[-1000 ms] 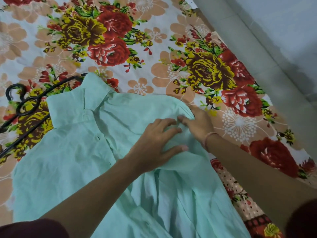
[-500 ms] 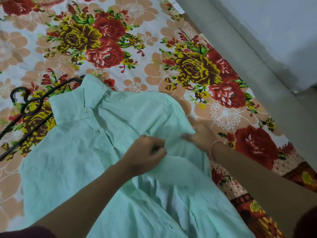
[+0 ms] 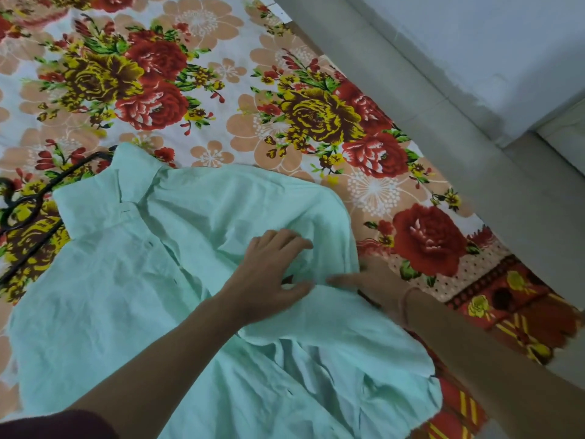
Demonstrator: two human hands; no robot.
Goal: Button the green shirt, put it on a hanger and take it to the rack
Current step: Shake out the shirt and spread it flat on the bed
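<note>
Left hand: palm down, fingers spread and straight, pressing flat on a bunched fold of the green shirt. It grips nothing. A small dark item shows just beyond the thumb; what it is cannot be told.

Right hand: just beside the left hand, on the side nearer the right edge of the bed. Its fingers are straight, pointing towards the left hand and touching the same fold. Cloth covers its near side, so any hold beneath cannot be confirmed. A thin pink band circles the wrist.

Green shirt: lies front up on the floral bedsheet. The collar points to the far left, the placket runs diagonally towards the viewer, and the cloth is rumpled under both hands. Its right side comes close to the bed's right edge.

Hanger: black, flat on the bedsheet at the left. One arm passes under the collar and the hook lies clear of the shirt.

Surroundings: a grey floor strip runs along the bed's right edge, with a pale wall beyond it. A dark maroon sleeve shows at the near left corner.
</note>
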